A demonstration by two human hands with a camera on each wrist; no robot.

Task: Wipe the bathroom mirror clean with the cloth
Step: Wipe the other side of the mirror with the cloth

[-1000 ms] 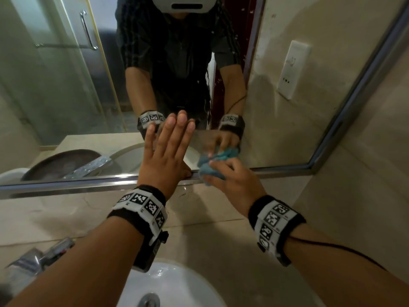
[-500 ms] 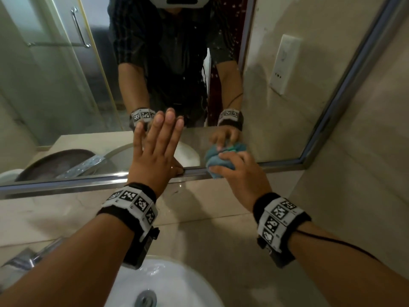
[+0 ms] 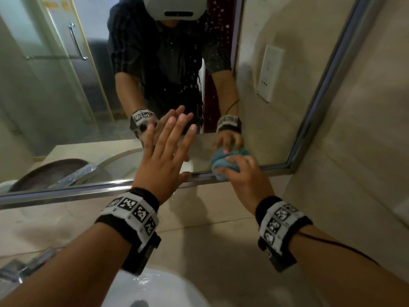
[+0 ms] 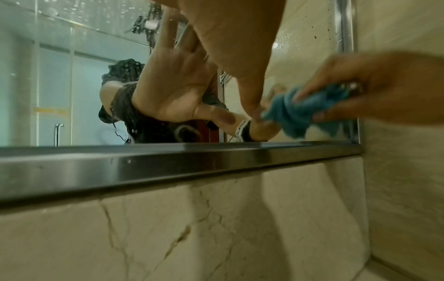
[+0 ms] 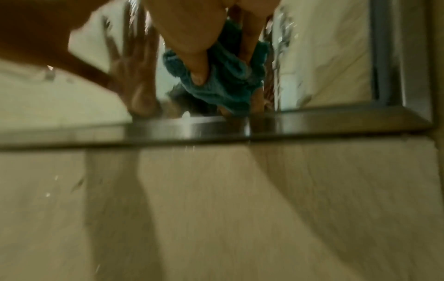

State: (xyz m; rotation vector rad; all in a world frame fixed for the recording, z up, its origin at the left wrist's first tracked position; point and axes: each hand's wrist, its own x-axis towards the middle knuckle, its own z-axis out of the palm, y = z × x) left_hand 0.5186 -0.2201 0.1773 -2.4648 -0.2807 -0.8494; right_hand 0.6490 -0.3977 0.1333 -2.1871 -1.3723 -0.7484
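The wall mirror (image 3: 66,96) has a metal frame (image 3: 88,191) and white droplets spattered on its upper middle. My left hand (image 3: 163,156) lies flat against the glass near the bottom edge, fingers straight and spread. My right hand (image 3: 241,173) grips a bunched blue cloth (image 3: 221,161) and holds it against the glass at the lower frame, near the right corner. In the left wrist view the cloth (image 4: 295,112) sits just above the frame (image 4: 168,163). The right wrist view is blurred, with my thumb dug into the cloth (image 5: 225,83).
A white basin (image 3: 159,289) lies below my arms, with a chrome tap (image 3: 24,264) at lower left. Beige marble wall (image 3: 365,151) meets the mirror's right side. The mirror reflects a glass shower door, a wall socket and the person.
My right hand has slid the cloth to the right along the bottom of the glass. The left hand stays flat on the mirror. My head has tipped up a little.
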